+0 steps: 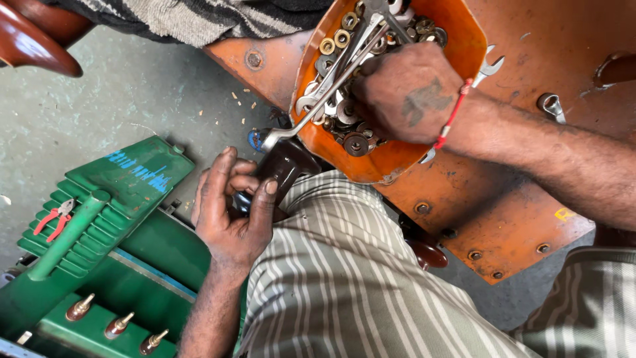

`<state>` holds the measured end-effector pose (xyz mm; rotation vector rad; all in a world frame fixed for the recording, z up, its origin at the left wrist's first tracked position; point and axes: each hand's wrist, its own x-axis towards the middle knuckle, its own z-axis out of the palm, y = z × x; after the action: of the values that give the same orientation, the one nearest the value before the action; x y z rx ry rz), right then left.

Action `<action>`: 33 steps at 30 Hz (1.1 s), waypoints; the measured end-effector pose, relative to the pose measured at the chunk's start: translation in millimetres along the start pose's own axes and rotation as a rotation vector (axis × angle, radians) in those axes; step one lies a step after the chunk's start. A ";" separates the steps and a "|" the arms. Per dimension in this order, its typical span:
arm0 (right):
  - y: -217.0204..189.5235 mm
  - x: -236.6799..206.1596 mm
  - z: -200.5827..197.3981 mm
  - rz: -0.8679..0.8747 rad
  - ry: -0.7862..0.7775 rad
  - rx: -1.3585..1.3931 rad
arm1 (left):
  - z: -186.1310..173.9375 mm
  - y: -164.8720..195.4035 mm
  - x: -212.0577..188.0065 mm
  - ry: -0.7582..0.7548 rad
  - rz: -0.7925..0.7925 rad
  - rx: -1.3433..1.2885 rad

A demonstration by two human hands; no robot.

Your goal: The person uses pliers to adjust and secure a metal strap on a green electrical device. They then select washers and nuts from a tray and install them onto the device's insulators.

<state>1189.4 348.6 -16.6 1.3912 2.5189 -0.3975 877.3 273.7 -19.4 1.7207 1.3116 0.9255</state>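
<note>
Two hands were kept at work: the right hand point(404, 89) was dug into the orange bowl point(457, 46) of nuts and washers point(338, 40), fingers hidden, grip unclear; a small dark part point(242, 202) was pinched by the left hand point(232, 205) above the knee.

Orange bowl point(457, 46) of washers point(334, 40) and spanners point(331, 86), tilted on orange metal.

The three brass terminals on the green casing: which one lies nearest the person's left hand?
The rightmost brass terminal, at the frame's lower edge, lies nearest the left hand. The other two sit further left.
</note>
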 end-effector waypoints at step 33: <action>-26.2 -166.0 59.3 0.247 0.928 2.046 | 41.7 86.5 87.4 -0.499 0.499 0.217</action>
<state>1257.8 184.1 -13.6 2.5878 1.5041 -3.4192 968.3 337.6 47.7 2.3203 0.6823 0.5590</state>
